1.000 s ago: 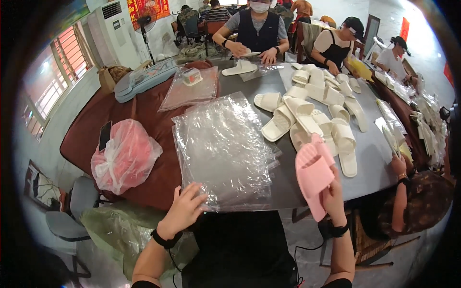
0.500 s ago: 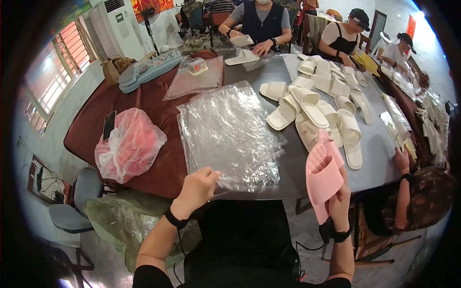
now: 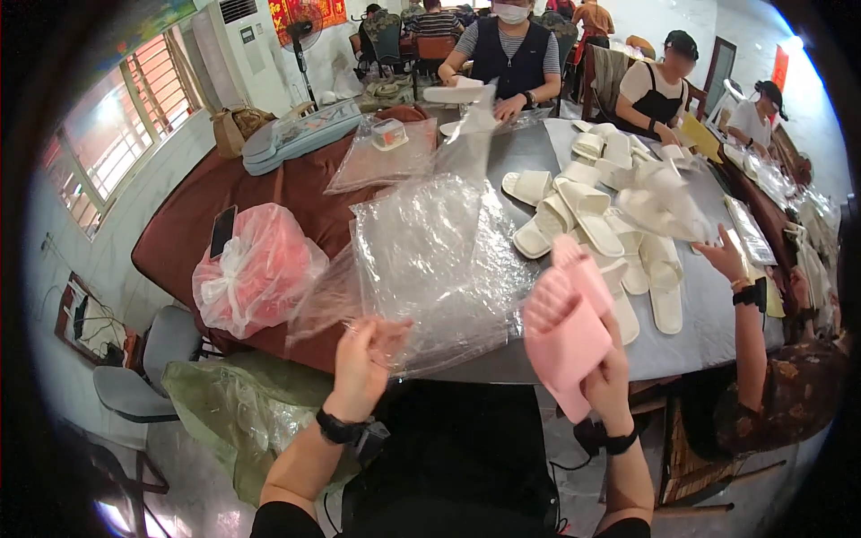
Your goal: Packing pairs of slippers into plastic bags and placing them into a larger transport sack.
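Your right hand (image 3: 610, 381) is clamped on the pink slippers (image 3: 567, 327) at the near edge of the surface (image 3: 700, 336); they are not yet bagged. Your left hand (image 3: 366, 357) pinches one clear plastic bag (image 3: 430, 260), lifted off the stack and empty. Left of it sits a tied pink bag (image 3: 256, 278), its contents unclear. White slippers (image 3: 596, 211) lie loose farther right, unbagged

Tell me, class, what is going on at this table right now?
A person holds a pair of pink slippers in the right hand, while the left hand lifts a clear plastic bag off a stack at the table edge. Cream slippers lie piled on the table, with a knotted pink bag to the left. Other people sit around it handling slippers.
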The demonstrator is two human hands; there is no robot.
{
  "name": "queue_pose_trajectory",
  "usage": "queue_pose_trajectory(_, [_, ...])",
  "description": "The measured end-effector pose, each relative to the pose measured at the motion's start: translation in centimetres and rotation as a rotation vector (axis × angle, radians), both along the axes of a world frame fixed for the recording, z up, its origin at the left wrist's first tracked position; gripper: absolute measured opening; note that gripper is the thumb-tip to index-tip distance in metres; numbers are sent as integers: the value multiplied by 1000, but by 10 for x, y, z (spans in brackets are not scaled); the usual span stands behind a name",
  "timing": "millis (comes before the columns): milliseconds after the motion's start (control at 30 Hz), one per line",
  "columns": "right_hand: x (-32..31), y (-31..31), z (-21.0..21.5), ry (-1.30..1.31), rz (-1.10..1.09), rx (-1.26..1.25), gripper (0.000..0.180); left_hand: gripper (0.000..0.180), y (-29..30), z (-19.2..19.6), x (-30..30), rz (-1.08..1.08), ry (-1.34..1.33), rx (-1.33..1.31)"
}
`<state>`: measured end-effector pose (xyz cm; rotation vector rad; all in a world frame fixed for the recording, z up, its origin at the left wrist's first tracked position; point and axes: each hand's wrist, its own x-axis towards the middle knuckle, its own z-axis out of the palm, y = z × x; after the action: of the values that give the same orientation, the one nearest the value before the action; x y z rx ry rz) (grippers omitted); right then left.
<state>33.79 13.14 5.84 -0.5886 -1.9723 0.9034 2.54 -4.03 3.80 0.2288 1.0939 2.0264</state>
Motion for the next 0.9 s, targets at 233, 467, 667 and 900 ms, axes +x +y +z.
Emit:
queue_pose_trajectory(233, [-79, 27, 16, -144, 95, 274, 48, 16, 23, -32, 40, -189, -390, 114])
queue_pose_trajectory(467, [-111, 48, -16, -333, 285, 357, 51, 39, 4, -11, 47, -1074, 7, -167])
queue_pose_trajectory(667, [-110, 67, -82, -595, 371, 265, 25, 33, 0, 8, 11, -988, 778, -307])
queue_pose_trajectory(900, [-102, 65, -85, -515, 328, 131, 33, 52, 5, -7, 33, -856, 501, -280])
